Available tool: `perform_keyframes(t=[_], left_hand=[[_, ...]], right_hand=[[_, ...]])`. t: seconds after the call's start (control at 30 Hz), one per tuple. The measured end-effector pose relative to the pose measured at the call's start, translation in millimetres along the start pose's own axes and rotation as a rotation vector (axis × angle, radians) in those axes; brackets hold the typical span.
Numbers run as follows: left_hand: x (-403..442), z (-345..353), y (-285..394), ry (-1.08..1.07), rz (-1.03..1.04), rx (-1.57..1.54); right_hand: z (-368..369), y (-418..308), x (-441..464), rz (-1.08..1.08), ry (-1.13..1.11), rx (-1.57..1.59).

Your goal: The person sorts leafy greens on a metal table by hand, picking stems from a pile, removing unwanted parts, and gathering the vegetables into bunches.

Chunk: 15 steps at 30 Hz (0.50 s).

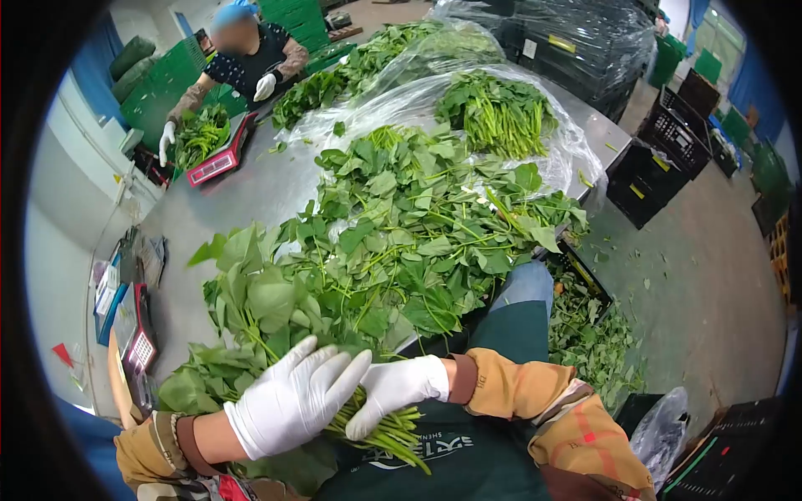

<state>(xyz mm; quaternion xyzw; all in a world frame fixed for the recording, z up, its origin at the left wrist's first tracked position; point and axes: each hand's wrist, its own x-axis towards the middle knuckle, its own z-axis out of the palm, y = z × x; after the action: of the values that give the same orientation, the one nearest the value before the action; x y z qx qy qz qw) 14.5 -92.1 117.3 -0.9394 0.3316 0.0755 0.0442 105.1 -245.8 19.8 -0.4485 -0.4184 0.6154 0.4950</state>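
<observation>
A bunch of leafy greens [405, 438] is held low in front of my apron, its stems pointing toward me and its broad leaves spreading to the left. My right hand [393, 392], in a white glove, is closed around the stems. Over the top of the bunch lies my gloved left hand [292, 401], fingers stretched out and slightly apart, the palm hidden against the greens. Just beyond both hands, a large heap of loose leafy greens [401, 242] covers the metal table [200, 250].
A tied-looking bunch [497, 117] rests on plastic sheeting [576, 142]. Across the table, a co-worker [251, 58] handles greens on a red scale [221, 159]. Another scale [140, 346] stands left. Black crates [647, 179] stand right; fallen leaves [597, 351] litter the floor.
</observation>
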Motion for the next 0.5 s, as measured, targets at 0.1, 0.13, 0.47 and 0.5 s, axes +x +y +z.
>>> perform_keyframes(t=[0.1, 0.13, 0.47, 0.5], left_hand=[[-4, 11, 9, -0.071, -0.038, -0.131], [-4, 12, 11, -0.133, -0.057, -0.206], [0, 47, 3, -0.125, -0.371, -0.785], [-2, 52, -1, -0.120, -0.389, -0.860]], right_hand=[[4, 23, 2, -0.058, -0.008, -0.071], [5, 23, 1, -0.034, -0.002, -0.008], [-29, 17, -31, 0.248, 0.076, 0.030], [-39, 18, -38, 0.198, 0.193, 0.005]])
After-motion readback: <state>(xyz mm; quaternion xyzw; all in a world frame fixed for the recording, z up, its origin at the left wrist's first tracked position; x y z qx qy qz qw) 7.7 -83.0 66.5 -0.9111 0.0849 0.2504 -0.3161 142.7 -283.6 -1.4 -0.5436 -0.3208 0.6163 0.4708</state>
